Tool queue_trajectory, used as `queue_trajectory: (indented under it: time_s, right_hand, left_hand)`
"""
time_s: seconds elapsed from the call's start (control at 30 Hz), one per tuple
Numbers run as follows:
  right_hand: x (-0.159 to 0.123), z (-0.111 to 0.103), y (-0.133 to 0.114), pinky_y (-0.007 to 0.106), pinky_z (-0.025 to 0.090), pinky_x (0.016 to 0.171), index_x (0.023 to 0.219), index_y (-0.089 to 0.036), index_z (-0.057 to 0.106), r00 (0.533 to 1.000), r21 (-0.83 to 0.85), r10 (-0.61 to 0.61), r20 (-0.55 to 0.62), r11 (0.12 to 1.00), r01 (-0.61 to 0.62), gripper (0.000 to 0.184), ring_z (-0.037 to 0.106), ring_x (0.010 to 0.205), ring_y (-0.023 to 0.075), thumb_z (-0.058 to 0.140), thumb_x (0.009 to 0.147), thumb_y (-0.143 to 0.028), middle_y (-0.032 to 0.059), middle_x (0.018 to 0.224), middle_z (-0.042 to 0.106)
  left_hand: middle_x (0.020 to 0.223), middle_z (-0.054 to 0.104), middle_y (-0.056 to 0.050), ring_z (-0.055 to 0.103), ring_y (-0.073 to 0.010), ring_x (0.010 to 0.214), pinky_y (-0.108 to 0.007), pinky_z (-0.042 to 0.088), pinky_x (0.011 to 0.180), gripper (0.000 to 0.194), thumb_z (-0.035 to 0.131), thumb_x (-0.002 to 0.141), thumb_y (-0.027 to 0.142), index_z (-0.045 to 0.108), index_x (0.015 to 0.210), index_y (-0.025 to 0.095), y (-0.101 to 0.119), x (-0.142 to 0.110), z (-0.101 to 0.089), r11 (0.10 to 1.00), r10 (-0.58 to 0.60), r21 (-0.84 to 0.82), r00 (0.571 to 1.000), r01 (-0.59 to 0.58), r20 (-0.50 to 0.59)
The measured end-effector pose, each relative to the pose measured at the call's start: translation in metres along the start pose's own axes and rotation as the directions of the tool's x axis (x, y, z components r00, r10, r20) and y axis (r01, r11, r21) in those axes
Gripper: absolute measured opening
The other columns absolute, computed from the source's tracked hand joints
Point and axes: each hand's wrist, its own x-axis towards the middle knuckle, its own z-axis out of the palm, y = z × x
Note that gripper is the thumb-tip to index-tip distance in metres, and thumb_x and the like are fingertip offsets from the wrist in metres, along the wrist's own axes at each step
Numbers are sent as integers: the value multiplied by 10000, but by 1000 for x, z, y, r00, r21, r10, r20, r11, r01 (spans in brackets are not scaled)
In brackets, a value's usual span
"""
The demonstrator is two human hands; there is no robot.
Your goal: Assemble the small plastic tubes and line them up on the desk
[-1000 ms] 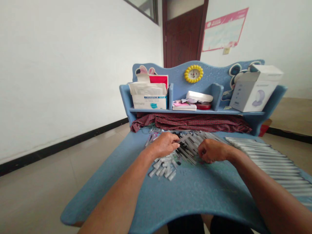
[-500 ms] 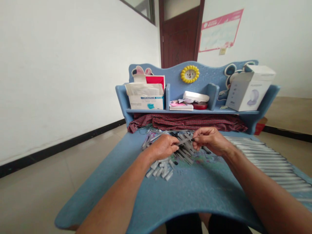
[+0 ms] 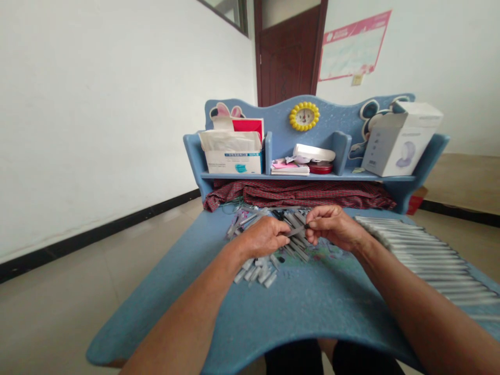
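Spanning the gap between the two hands, a slim grey tube hangs at a slant above the middle of the bench, over a loose pile of similar tubes. The left hand pinches its lower end between thumb and fingers. The right hand has thumb and fingertips closed on a small black piece at the upper end; whether that piece is seated on the tube or only touching it, one cannot tell.

The tube looks like thin, hard plastic, so it is probably very light and stiff, smooth enough to roll or slip under a loose pinch, and liable to crack if bent hard. A light grip on the barrel close to the working end would likely steady it best. The black piece seems small enough to need the fingertips alone.

Nearer the person, just beside the pile, lie short pale pieces in a jumbled heap, with a loose black bit next to them. To the right, long tubes lie side by side in a row. Behind the pile, a checked cloth is bunched under a blue shelf, which bears a mask carton, a red tin and a tall white box.
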Motion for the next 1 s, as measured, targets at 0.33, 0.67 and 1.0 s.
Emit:
queue_trajectory:
  time_s: [0.33,0.67,1.0]
  right_hand:
    - [-1,-5,-4,246,498,536,755,-124,642,997,-176,-60,-40,983,52,215,619,531,127,740,623,-263,36,627,675]
    - [-2,-6,-10,239,461,532,767,-110,670,993,-468,-112,-41,880,80,236,550,520,101,694,673,-324,15,589,619]
    - [0,-3,-8,211,418,512,650,-115,614,994,-643,-102,23,760,93,363,506,501,85,555,778,-449,21,560,583]
  left_hand:
    - [608,482,29,426,-96,564,-208,280,518,195,463,754,217,640,767,135,-2,0,-1,1000,-23,-18,999,24,28]
    - [593,482,26,429,-98,557,-213,272,518,196,460,767,229,635,764,140,0,1,0,998,-47,29,999,47,23]
    - [594,511,17,456,-104,566,-217,283,545,175,474,774,246,582,672,154,1,0,0,987,-52,149,999,53,-13]
